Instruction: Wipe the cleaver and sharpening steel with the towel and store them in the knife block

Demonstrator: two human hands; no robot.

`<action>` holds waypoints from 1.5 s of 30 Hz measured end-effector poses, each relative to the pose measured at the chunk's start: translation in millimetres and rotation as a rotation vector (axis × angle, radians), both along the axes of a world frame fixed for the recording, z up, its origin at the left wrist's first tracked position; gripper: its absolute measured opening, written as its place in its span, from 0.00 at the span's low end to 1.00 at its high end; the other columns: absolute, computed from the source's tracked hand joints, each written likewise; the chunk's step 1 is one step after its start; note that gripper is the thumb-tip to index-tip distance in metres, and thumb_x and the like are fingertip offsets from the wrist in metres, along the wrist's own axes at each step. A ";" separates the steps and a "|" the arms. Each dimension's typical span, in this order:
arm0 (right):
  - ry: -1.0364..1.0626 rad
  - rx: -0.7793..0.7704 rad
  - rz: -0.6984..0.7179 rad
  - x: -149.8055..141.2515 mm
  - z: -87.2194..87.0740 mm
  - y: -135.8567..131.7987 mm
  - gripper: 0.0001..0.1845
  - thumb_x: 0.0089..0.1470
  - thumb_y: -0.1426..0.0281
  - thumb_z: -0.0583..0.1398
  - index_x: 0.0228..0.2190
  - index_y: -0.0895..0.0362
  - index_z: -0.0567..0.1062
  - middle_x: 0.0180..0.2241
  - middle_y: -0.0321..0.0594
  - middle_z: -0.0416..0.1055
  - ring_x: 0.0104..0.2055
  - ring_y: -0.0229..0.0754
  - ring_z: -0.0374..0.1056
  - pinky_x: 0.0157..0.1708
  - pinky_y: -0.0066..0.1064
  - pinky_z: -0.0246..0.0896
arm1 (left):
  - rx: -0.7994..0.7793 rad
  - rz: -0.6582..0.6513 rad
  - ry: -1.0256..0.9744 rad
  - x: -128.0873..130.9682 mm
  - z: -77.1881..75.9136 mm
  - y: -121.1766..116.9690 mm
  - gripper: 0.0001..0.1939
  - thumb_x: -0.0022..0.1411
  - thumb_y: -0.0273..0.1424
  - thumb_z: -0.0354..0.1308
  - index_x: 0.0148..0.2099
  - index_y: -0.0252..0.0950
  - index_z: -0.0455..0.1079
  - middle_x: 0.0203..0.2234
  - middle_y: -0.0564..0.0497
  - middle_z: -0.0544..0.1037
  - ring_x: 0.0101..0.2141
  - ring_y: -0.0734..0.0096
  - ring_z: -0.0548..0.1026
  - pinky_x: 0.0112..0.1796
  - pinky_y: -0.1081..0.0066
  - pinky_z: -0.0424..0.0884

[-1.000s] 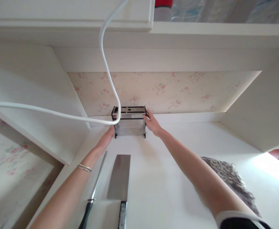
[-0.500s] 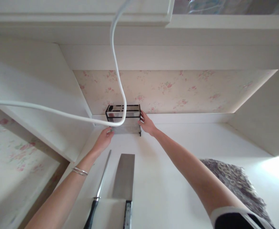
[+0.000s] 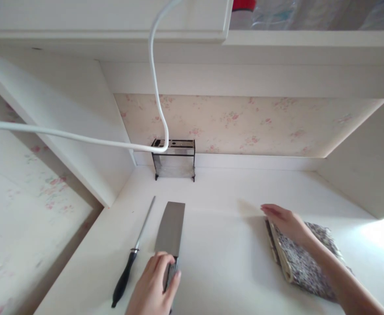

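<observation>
My left hand (image 3: 155, 282) is closed around the dark handle of a cleaver (image 3: 171, 227), whose broad grey blade lies on the white counter pointing away from me. Just left of it rests a sharpening steel (image 3: 128, 262) with a black handle. My right hand (image 3: 285, 222) is over the far left corner of a folded grey-and-white patterned cloth (image 3: 313, 267). Its fingers reach out to the left, holding nothing that I can see; whether they touch the cloth I cannot tell. A clear knife holder with black edges (image 3: 175, 164) stands upright at the back wall.
A white cable (image 3: 113, 143) hangs across the view in front of the knife holder. White cupboards (image 3: 106, 17) overhang the counter (image 3: 218, 245). A side panel (image 3: 90, 127) closes off the left, and floral wallpaper (image 3: 238, 122) covers the back.
Both hands have come away from the knife holder, which now stands alone. My left hand has taken hold of the cleaver's handle; my right hand has moved right, to the cloth.
</observation>
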State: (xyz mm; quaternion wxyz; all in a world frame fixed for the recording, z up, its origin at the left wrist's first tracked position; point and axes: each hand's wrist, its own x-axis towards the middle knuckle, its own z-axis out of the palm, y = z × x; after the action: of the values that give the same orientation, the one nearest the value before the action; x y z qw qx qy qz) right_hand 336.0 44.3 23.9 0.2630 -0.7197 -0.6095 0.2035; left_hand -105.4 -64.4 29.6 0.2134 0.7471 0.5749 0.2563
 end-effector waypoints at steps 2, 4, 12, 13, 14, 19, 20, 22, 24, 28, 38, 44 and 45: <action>-0.162 0.038 -0.330 36.7 -9.2 -39.5 0.19 0.50 0.50 0.54 0.37 0.43 0.77 0.38 0.48 0.77 0.41 0.59 0.73 0.40 0.49 0.65 | 0.063 0.003 0.014 5.5 -16.4 -8.4 0.09 0.58 0.35 0.55 0.43 0.44 0.66 0.41 0.43 0.73 0.43 0.58 0.74 0.42 0.62 0.74; -0.243 0.083 -0.471 58.2 -20.6 -75.4 0.22 0.49 0.47 0.52 0.39 0.43 0.76 0.42 0.50 0.76 0.45 0.62 0.71 0.41 0.51 0.65 | 0.105 0.008 0.029 10.9 -28.9 -12.7 0.09 0.57 0.32 0.54 0.42 0.43 0.67 0.43 0.42 0.72 0.44 0.56 0.73 0.42 0.60 0.74; -0.244 0.159 -0.202 14.3 -53.4 -111.2 0.26 0.53 0.50 0.51 0.43 0.50 0.77 0.53 0.39 0.70 0.59 0.51 0.59 0.61 0.48 0.51 | 0.196 0.092 0.028 18.4 -44.1 -5.5 0.13 0.59 0.26 0.49 0.45 0.42 0.68 0.44 0.42 0.70 0.44 0.56 0.71 0.43 0.57 0.73; -0.238 0.137 -0.162 -1.9 -50.7 -106.7 0.26 0.54 0.50 0.51 0.44 0.51 0.77 0.54 0.38 0.69 0.60 0.51 0.58 0.61 0.48 0.51 | 0.203 0.102 0.034 18.5 -44.2 -2.9 0.13 0.59 0.26 0.48 0.44 0.41 0.68 0.44 0.42 0.69 0.44 0.56 0.71 0.43 0.56 0.72; -0.237 0.118 -0.114 -20.0 -46.7 -102.0 0.26 0.55 0.51 0.51 0.45 0.51 0.77 0.54 0.37 0.68 0.61 0.50 0.57 0.61 0.48 0.51 | 0.213 0.109 0.041 18.6 -44.5 -0.5 0.13 0.59 0.26 0.48 0.44 0.41 0.69 0.44 0.42 0.69 0.43 0.56 0.71 0.43 0.56 0.72; -0.245 0.076 0.154 -122.7 -21.8 -86.3 0.23 0.59 0.55 0.51 0.51 0.48 0.73 0.59 0.35 0.62 0.64 0.52 0.52 0.62 0.54 0.45 | 0.271 0.133 0.081 16.7 -49.8 5.7 0.14 0.60 0.24 0.47 0.42 0.41 0.72 0.44 0.43 0.67 0.42 0.58 0.71 0.45 0.55 0.72; -0.240 0.076 0.199 -141.3 -18.1 -84.9 0.24 0.59 0.55 0.51 0.52 0.47 0.72 0.60 0.36 0.61 0.64 0.53 0.50 0.62 0.56 0.43 | 0.281 0.139 0.085 15.7 -51.2 5.7 0.15 0.59 0.24 0.47 0.41 0.41 0.73 0.44 0.43 0.67 0.42 0.58 0.71 0.45 0.55 0.72; -0.230 0.071 0.270 -172.4 -13.0 -83.1 0.25 0.59 0.55 0.51 0.55 0.47 0.69 0.61 0.38 0.58 0.65 0.55 0.48 0.61 0.59 0.39 | 0.295 0.147 0.092 13.3 -53.5 4.7 0.15 0.59 0.24 0.47 0.41 0.42 0.74 0.44 0.43 0.67 0.43 0.58 0.71 0.45 0.55 0.72; -0.218 0.078 0.314 -194.8 -10.5 -82.8 0.26 0.59 0.55 0.51 0.57 0.46 0.66 0.62 0.40 0.55 0.65 0.56 0.47 0.60 0.60 0.38 | 0.299 0.151 0.103 10.9 -54.5 3.2 0.16 0.58 0.23 0.48 0.41 0.43 0.75 0.45 0.43 0.66 0.44 0.57 0.71 0.46 0.54 0.72; -0.205 0.113 0.321 -218.4 -9.6 -89.7 0.26 0.59 0.55 0.51 0.57 0.43 0.65 0.63 0.40 0.54 0.65 0.57 0.46 0.60 0.61 0.38 | 0.306 0.170 0.114 5.9 -53.5 1.6 0.17 0.58 0.23 0.47 0.41 0.44 0.75 0.45 0.43 0.66 0.44 0.57 0.70 0.45 0.55 0.73; 0.052 0.224 0.224 -192.2 12.5 -84.7 0.19 0.59 0.57 0.52 0.43 0.46 0.77 0.47 0.38 0.74 0.55 0.53 0.62 0.56 0.48 0.51 | 0.294 0.192 0.122 -1.8 -34.3 5.4 0.10 0.59 0.28 0.51 0.38 0.43 0.73 0.42 0.45 0.67 0.42 0.57 0.69 0.45 0.52 0.68; 0.507 0.192 -0.080 -162.9 -3.2 -47.7 0.24 0.57 0.51 0.50 0.29 0.55 0.76 0.24 0.38 0.73 0.29 0.44 0.67 0.28 0.31 0.59 | 0.027 0.010 -0.220 47.3 21.3 13.0 0.05 0.63 0.34 0.48 0.38 0.41 0.63 0.32 0.51 0.69 0.33 0.68 0.70 0.38 0.67 0.68; 0.504 0.192 -0.087 -162.6 -8.9 -45.6 0.24 0.57 0.51 0.50 0.27 0.55 0.74 0.23 0.37 0.71 0.28 0.43 0.66 0.27 0.30 0.58 | -0.057 -0.037 -0.292 58.9 27.2 16.7 0.06 0.63 0.36 0.48 0.39 0.41 0.61 0.30 0.52 0.69 0.31 0.70 0.69 0.34 0.70 0.68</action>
State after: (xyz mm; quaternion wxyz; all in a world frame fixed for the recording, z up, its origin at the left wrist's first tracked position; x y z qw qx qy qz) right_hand 173.3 -1.3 15.0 0.4818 -0.6438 -0.5097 0.3060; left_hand -46.5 -47.6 56.8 0.3205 0.7062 0.5309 0.3417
